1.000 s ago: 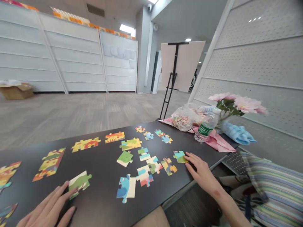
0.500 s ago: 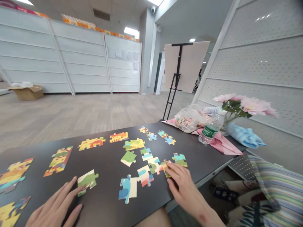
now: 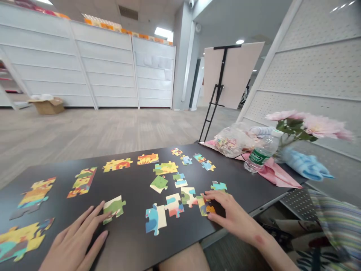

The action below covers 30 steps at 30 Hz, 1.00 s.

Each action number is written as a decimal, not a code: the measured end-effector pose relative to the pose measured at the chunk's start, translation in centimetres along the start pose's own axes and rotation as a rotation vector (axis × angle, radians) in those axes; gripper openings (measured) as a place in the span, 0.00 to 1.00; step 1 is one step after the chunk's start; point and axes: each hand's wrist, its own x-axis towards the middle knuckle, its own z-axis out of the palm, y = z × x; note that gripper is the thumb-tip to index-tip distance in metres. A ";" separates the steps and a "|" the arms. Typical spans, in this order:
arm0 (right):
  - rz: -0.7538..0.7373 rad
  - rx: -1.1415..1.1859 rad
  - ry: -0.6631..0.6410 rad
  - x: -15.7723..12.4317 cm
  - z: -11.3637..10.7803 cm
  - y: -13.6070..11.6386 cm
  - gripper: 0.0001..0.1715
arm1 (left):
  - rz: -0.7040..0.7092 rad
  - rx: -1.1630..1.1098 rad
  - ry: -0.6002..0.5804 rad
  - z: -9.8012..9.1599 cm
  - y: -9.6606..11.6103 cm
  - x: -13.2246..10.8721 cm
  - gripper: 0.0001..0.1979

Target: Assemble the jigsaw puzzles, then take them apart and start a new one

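**Right hand** (image 3: 234,214), at 4 o'clock: fingers curved and half closed, fingertips over a yellow-and-orange jigsaw piece (image 3: 204,206). Whether the piece is pinched or only pressed cannot be told.

**Left hand** (image 3: 76,241), at 7 o'clock: open, fingers spread and flat, holding nothing. Fingertips lie at or just beside a green-and-cream jigsaw piece (image 3: 114,209); contact is hard to confirm.

**Surroundings:** both pieces lie on a black tabletop (image 3: 132,241), among loose printed pieces. A teal-and-green piece (image 3: 219,186) lies just above the right fingers, and a blue-and-cream piece (image 3: 155,219) sits at 6 o'clock. At 2 o'clock stand a clear plastic bag of pieces (image 3: 227,145), a ribbed plastic water bottle (image 3: 261,152), a pink cloth (image 3: 275,175) and a pale blue cloth (image 3: 304,165).

**Handling note:** light fingertip pressure suits thin card pieces. Sliding them flat, with the fingers clear of the knobs, keeps the edges visible and the neighbouring pieces undisturbed.

**Hidden or unclear:** the right fingers cover much of the yellow-and-orange piece, so its outline and print are partly lost. The bag's contents are too small and crinkled to identify, and the tabletop's near edge is hidden behind the left hand and the person's lap.
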 end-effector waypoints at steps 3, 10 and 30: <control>-0.088 0.000 -0.016 0.7 -0.4 0.7 0.15 | -0.003 0.029 -0.061 -1.5 1.5 0.4 0.22; -0.278 -0.095 0.158 2.3 -0.2 0.1 0.20 | -0.064 -0.049 -0.066 -3.5 3.3 1.2 0.18; -0.790 0.130 -0.226 10.5 11.0 -17.7 0.12 | -0.103 -0.129 -0.061 -4.3 4.2 1.4 0.19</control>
